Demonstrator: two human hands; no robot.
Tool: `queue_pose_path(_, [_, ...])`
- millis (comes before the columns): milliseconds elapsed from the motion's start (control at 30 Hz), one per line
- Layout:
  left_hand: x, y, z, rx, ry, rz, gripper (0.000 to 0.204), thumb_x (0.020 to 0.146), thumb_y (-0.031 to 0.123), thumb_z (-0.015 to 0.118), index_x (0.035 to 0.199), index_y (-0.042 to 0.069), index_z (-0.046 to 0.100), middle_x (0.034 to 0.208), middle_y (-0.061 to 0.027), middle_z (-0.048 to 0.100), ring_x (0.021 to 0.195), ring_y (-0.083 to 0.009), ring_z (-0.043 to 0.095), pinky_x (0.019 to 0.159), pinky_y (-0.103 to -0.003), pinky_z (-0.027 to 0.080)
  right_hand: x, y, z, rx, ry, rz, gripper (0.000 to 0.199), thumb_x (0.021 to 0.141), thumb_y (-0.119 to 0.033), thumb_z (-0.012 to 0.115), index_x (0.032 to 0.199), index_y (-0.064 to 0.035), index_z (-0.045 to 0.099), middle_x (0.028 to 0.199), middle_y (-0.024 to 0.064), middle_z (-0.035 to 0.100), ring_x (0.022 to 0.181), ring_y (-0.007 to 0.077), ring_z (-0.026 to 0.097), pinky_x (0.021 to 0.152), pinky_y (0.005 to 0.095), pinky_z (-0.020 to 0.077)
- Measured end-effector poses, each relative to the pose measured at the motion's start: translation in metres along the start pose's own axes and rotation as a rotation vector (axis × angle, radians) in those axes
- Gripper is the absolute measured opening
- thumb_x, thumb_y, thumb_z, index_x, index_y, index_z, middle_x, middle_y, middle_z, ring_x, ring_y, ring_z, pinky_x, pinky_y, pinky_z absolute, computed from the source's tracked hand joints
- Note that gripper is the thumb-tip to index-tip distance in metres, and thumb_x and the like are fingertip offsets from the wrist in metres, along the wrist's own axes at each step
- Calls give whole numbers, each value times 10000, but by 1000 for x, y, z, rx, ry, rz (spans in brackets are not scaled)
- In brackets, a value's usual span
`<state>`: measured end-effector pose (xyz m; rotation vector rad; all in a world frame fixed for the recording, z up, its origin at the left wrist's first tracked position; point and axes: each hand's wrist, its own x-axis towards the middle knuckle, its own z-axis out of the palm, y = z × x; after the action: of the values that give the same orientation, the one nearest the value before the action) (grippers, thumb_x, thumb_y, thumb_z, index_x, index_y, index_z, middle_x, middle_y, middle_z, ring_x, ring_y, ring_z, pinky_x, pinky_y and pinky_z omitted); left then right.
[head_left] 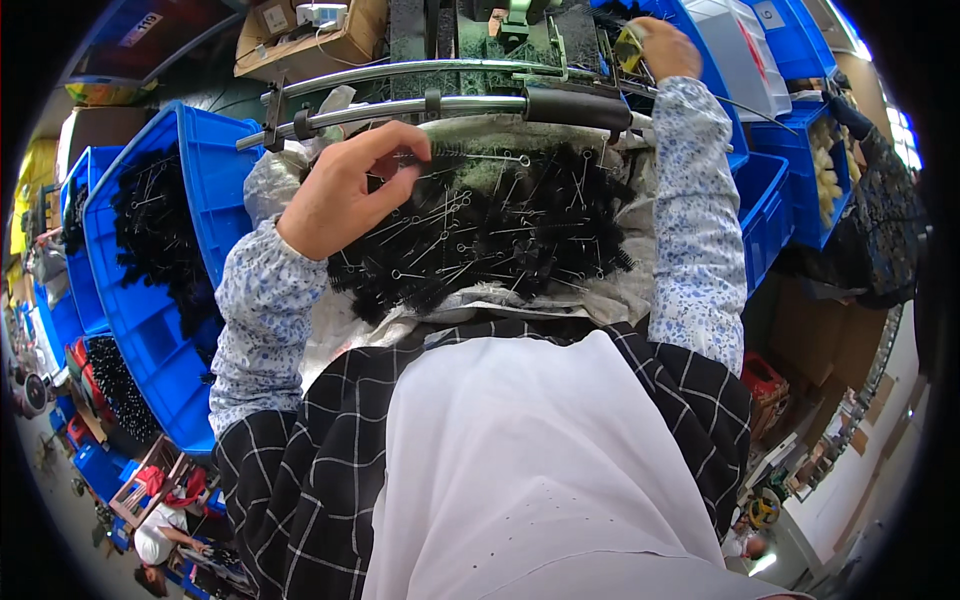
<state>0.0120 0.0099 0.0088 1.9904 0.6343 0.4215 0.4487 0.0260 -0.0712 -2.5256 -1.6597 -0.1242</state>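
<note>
My left hand is over the left part of a heap of small black-bristled wire brushes. Its thumb and forefinger pinch a wire brush whose ring-shaped end points right. Many brushes in the heap have thin metal stems with ring ends, and they lie in all directions on a pale cloth. At the upper right, my right hand reaches to the side of the machine, beside a yellow piece. Its fingers are curled and a little blurred; what they hold cannot be made out.
Metal rods with a black roller cross beyond the heap. A blue bin with black brushes stands at left; more blue bins are at right. A cardboard box sits at the far left. Other people are in the background.
</note>
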Motion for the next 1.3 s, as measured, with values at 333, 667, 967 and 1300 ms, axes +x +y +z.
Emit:
queue_pose_path(333, [35, -7, 50, -79, 255, 42, 223, 766, 30, 595, 988, 43, 574, 815, -68, 604, 691, -158, 571, 662, -273, 462, -152, -159, -84, 706, -446, -436, 293, 798, -140, 632, 1063, -25, 581, 847, 146, 637, 738, 261, 615, 686, 335, 485])
queue_pose_path(667, [-67, -41, 12, 336, -570, -210, 321, 749, 106, 638, 1057, 73, 551, 983, -136, 562, 868, -300, 567, 779, -365, 470, -51, -80, 5, -18, 231, -189, 201, 814, -170, 572, 999, -140, 643, 816, 53, 629, 811, 245, 590, 761, 359, 482])
queue_pose_path(967, [-71, -36, 12, 230, -460, -345, 203, 751, 65, 564, 954, 59, 562, 903, -144, 565, 770, -299, 574, 692, -363, 467, -38, -79, 20, 42, 228, -238, 217, 809, -168, 576, 1001, -202, 670, 869, 45, 644, 821, 220, 593, 774, 358, 471])
queue_pose_path(1300, [-47, -5, -31, 69, 70, -231, 209, 727, 38, 605, 932, 51, 566, 765, 7, 513, 549, -55, 388, 497, -201, 329, -40, -72, 15, -96, 184, -133, 447, 782, -325, 612, 1179, -132, 543, 1045, 58, 549, 979, 233, 499, 852, 393, 369])
